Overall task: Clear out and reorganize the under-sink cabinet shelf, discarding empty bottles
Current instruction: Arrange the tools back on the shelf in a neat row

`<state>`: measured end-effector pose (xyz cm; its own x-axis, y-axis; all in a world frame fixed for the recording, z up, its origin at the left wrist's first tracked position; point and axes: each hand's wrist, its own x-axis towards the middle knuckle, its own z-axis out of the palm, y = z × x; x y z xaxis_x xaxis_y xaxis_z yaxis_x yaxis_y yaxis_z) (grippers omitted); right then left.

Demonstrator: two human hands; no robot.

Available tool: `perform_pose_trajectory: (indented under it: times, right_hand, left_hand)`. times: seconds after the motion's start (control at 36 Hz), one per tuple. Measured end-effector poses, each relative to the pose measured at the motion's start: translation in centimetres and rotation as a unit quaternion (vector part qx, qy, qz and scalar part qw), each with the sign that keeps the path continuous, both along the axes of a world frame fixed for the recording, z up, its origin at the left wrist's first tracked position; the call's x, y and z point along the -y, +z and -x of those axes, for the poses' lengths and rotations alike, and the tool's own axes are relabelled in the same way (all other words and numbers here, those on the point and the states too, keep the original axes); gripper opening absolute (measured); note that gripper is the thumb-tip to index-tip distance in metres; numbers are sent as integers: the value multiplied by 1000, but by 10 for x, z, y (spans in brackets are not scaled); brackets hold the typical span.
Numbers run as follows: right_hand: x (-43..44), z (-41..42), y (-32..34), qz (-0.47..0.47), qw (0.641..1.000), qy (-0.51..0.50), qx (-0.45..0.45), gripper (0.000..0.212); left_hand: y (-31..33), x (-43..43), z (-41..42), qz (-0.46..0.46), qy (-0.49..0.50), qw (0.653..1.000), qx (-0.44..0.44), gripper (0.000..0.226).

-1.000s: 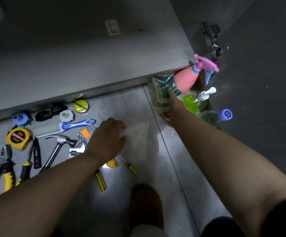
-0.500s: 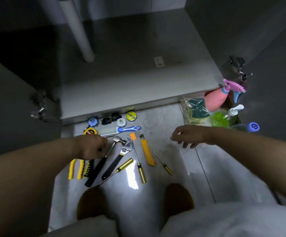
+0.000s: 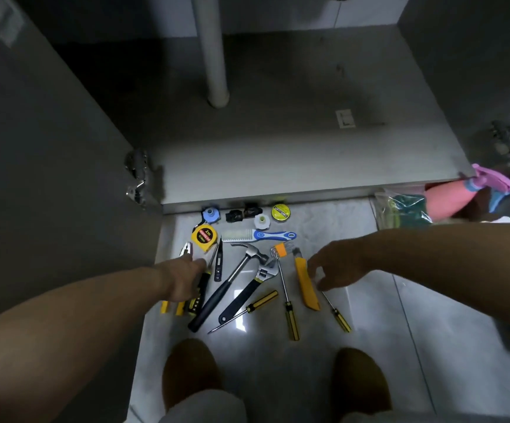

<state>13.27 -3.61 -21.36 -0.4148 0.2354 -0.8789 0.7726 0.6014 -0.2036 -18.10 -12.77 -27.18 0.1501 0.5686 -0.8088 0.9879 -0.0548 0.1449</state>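
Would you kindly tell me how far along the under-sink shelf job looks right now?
Done: the cabinet shelf holds only the pipe, and tools such as the hammer lie on the floor before it. In hand: the left hand is on the pliers, grip unclear; the right hand, fingers loose, is by the yellow utility knife. Left: sorting the pink spray bottle and sponge bag, then restocking.

This is a home's under-sink cabinet, seen from above. A white drain pipe (image 3: 212, 56) comes down onto the back of the grey cabinet shelf (image 3: 278, 154), with door hinges (image 3: 136, 178) at the shelf's front corners. Just in front of the shelf, glossy floor tiles (image 3: 430, 315) carry household tools: a hammer (image 3: 229, 285), a tape measure (image 3: 204, 235) and screwdrivers (image 3: 291, 319). By its right front corner are a pink spray bottle (image 3: 449, 201) and bagged sponges (image 3: 400, 209).
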Motion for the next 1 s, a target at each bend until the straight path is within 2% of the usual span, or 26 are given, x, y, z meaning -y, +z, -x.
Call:
perform_pose_trajectory:
  times: [0.06, 0.17, 0.22, 0.33, 0.44, 0.56, 0.61, 0.72, 0.83, 1.0]
  right_hand:
    - [0, 3, -9, 18, 1000, 16, 12, 49]
    - [-5, 4, -24, 13, 1000, 26, -3, 47]
    - [-11, 4, -33, -14, 999, 16, -39, 46]
    - [-28, 18, -54, -94, 984, -46, -141, 49]
    - [-45, 49, -77, -178, 962, -78, -194, 65]
    - [-53, 70, -100, -243, 938, -136, -206, 57]
    - [-53, 72, -110, -275, 930, -153, -188, 55]
    - [-51, 63, -126, -292, 932, -158, -147, 67]
    - [-49, 47, -138, -286, 932, -160, -158, 80]
    - [-51, 35, -146, -278, 932, -133, -188, 93]
  left_hand:
    - [-15, 3, -3, -15, 21, 1000, 14, 49]
    - [-40, 4, -7, -68, 50, 996, 38, 42]
    - [-50, -1, -9, -108, 51, 992, 48, 45]
    - [-59, -22, -8, -259, 57, 964, 34, 40]
    - [-62, -44, -1, -334, 45, 941, 16, 58]
    - [-71, -57, 7, -333, 24, 943, -9, 78]
    - [-72, -62, 7, -340, -5, 940, -3, 76]
    - [-76, -68, -9, -341, -53, 938, 26, 77]
    - [-81, -78, -31, -295, -20, 954, 51, 76]
    - [-82, -96, -49, -239, -4, 971, -5, 59]
